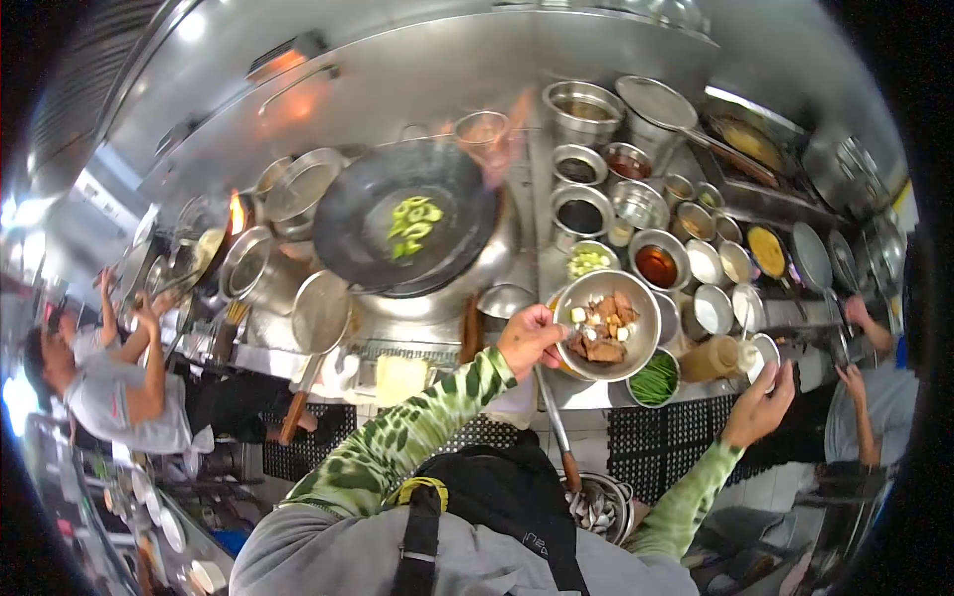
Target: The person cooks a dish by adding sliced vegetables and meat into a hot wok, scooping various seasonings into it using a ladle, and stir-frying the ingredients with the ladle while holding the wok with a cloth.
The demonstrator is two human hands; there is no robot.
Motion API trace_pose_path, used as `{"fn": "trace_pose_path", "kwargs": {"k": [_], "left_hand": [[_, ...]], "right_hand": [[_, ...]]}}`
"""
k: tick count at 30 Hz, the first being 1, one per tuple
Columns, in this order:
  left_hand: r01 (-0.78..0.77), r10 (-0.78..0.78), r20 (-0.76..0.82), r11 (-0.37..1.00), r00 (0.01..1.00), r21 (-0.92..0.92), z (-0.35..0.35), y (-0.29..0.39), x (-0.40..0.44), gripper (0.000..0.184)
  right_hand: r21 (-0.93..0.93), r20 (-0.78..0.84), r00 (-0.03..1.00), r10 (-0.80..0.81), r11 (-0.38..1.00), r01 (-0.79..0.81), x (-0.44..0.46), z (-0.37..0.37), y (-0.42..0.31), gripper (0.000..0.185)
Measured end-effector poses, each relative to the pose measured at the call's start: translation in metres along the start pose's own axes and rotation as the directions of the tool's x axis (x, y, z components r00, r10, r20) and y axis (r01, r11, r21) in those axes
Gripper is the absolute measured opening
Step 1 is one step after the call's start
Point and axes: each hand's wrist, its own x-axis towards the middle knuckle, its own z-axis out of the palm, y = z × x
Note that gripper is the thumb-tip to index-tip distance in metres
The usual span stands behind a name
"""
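Note:
My left hand [532, 343] grips the rim of a metal bowl [644, 343], its fingers closed on the left edge. Brown meat pieces [603, 348] and small pale cubes lie in the bowl. My right hand [760, 405] is raised at the counter's right front, thumb and fingers apart with nothing visible between them. Nearest to it are a squeeze bottle [711, 360] of brownish liquid, lying on its side as seen here, and a pale round container [763, 350]. Green vegetable slices [413, 224] rest in the black wok [348, 223] at the left.
Several sauce and seasoning pots [656, 265] crowd the counter to the right of the wok. Chopped greens [654, 379] fill a container below the bowl. A ladle [553, 427] and a strainer [320, 313] extend toward me. Other people [149, 387] work at both sides; a flame [237, 214] burns left.

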Motion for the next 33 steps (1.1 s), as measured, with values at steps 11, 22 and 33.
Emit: {"fn": "trace_pose_path", "kwargs": {"k": [11, 22, 33], "left_hand": [[-0.372, 0.386, -0.131, 0.92, 0.913, 0.12, -0.196, 0.017, -0.222, 0.02], [-0.671, 0.631, -0.609, 0.712, 0.481, 0.208, -0.393, -0.136, -0.613, 0.016], [-0.773, -0.114, -0.797, 0.357, -0.593, 0.524, -0.576, -0.322, -0.72, 0.017]], "right_hand": [[0.317, 0.659, -0.415, -0.627, 0.732, -0.603, -0.261, -0.013, -0.211, 0.026], [-0.399, 0.89, -0.454, -0.047, 0.405, -0.823, -0.635, 0.157, -0.18, 0.044], [-0.282, 0.925, -0.38, -0.032, 0.611, -0.74, -0.64, 0.239, -0.271, 0.047]]}}
